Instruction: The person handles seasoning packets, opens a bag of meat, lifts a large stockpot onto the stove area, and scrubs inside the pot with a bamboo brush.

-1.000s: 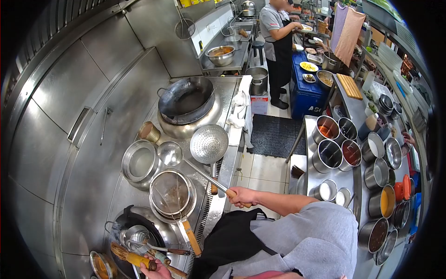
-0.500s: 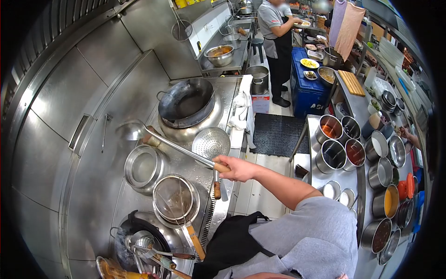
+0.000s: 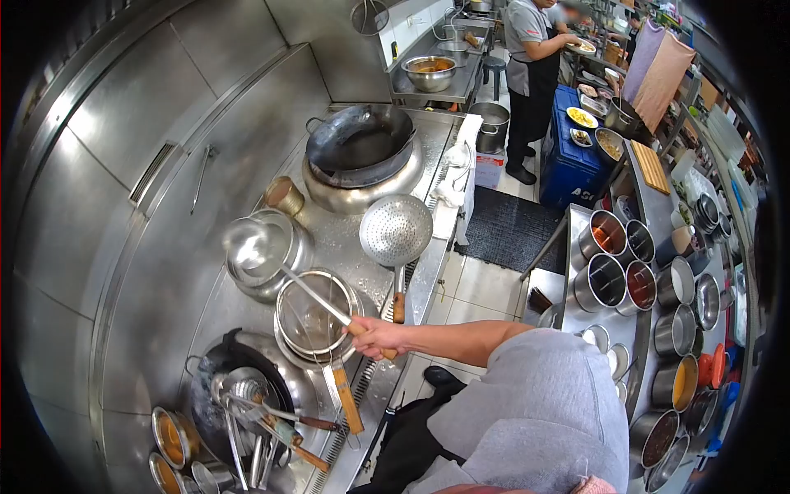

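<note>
My right hand (image 3: 377,338) is closed round the wooden handle of a long steel ladle (image 3: 317,300). The ladle's bowl is over a round steel pot (image 3: 290,267) on the stove; whether it touches the liquid I cannot tell. Below the handle, a mesh strainer (image 3: 314,314) with a wooden handle rests on another pot. A perforated skimmer (image 3: 397,230) lies beyond my hand, near the stove's edge. A tan cylinder (image 3: 285,196) stands behind the pot. My left hand is out of view.
A dark wok (image 3: 362,136) sits on the far burner. The nearer wok (image 3: 202,395) holds several utensils, with containers of orange liquid (image 3: 170,440) beside it. Sauce pots (image 3: 601,280) line the right counter. Farther up the aisle, a person (image 3: 531,82) holds a plate.
The ladle has swung toward me, from beside the tan cylinder to over the steel pot. My view has shifted, bringing more of the orange containers in at lower left.
</note>
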{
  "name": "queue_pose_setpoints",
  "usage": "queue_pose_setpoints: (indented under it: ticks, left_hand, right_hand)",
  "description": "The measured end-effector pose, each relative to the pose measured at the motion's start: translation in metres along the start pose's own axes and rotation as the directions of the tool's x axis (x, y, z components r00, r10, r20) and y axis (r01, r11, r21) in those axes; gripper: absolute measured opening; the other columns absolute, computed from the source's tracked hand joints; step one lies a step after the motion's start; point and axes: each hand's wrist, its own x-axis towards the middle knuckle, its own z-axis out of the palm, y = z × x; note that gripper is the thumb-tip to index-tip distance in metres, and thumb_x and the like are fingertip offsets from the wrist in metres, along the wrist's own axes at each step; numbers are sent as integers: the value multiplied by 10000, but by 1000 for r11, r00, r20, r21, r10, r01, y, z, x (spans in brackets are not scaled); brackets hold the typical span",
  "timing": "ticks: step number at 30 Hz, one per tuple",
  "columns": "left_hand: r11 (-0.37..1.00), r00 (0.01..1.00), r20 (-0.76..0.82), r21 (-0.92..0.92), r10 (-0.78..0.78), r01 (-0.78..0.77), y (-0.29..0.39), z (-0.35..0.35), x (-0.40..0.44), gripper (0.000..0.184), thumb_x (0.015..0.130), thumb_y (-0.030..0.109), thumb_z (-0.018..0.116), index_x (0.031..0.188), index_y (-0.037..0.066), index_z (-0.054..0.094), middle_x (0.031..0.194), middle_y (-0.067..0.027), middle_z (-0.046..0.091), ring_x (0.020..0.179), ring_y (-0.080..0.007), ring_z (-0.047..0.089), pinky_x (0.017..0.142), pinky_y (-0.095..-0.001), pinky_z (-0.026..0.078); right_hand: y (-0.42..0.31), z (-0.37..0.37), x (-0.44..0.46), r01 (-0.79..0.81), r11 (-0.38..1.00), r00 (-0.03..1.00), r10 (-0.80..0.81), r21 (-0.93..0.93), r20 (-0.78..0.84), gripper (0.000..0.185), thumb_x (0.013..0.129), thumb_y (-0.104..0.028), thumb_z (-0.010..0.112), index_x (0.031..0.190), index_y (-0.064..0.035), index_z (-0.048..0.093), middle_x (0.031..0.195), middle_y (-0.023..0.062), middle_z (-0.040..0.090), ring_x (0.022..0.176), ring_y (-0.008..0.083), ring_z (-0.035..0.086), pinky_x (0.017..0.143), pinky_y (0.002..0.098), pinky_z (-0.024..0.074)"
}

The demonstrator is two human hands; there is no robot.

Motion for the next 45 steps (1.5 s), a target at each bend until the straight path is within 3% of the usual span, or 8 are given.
queue_pose_setpoints:
  ticks: [5,7,13,14,20,28,35,45]
  left_hand:
    - [995,993,-71,38,99,-97,27,-80,-37,481,850,295,655,1225,55,474,948,-69,569,777,-158,555,627,-284,463]
    - [986,977,-144,74,159,-150,44,-137,-73,515,844,296,672,1248,54,464,957,-67,570,777,-152,560,617,-274,468]
    - [961,830,-488,194,270,-199,90,-308,-275,621,825,300,724,1316,50,437,982,-63,574,775,-134,577,588,-241,484]
    - [979,816,-541,140,203,-150,102,-323,-299,804,754,256,778,1410,55,358,1002,-53,542,849,-155,563,651,-286,501]
    - [987,576,-802,103,156,-123,101,-384,-420,742,683,207,741,1319,24,404,918,-92,586,747,-183,610,662,-314,524]
    - [999,310,-950,-34,-29,-9,81,-382,-472,742,678,155,708,1347,26,416,923,-74,592,740,-168,599,646,-290,510]
    - [997,364,-930,-42,-62,62,93,-439,-457,742,681,109,687,1363,23,406,934,-60,587,749,-152,591,642,-279,499]
    - [996,412,-911,27,-9,80,171,-565,-391,782,684,147,738,1374,4,399,988,-71,577,817,-147,591,687,-273,513]
  right_hand:
    - [64,90,-22,-147,986,905,166,-79,392,394,896,-77,582,1227,-155,382,717,16,441,467,74,409,409,232,341]
    - [103,126,-25,-268,934,721,356,-235,595,407,868,-73,592,1212,-133,382,720,32,447,465,89,432,408,239,354]
    - [231,262,-31,-340,572,449,796,-746,406,419,866,-94,610,1227,-74,397,661,4,447,459,75,415,385,242,334]
    - [255,281,-32,-292,487,417,839,-823,348,438,848,-46,586,1253,-62,419,658,-1,441,468,71,413,400,245,342]
    - [354,380,-57,-163,330,234,928,-930,289,292,834,-15,580,1088,-55,441,656,35,471,432,96,449,394,253,392]
    - [467,467,-72,-34,162,-80,983,-986,164,284,877,-49,577,1124,-64,437,671,22,476,439,88,448,399,257,408]
    - [567,512,-61,-105,95,-199,973,-990,115,279,886,-48,561,1133,-65,434,672,10,472,448,77,441,390,246,402]
    - [672,627,-35,-269,212,-198,942,-940,270,356,880,-64,590,1185,-74,407,723,28,490,480,97,472,423,250,417]
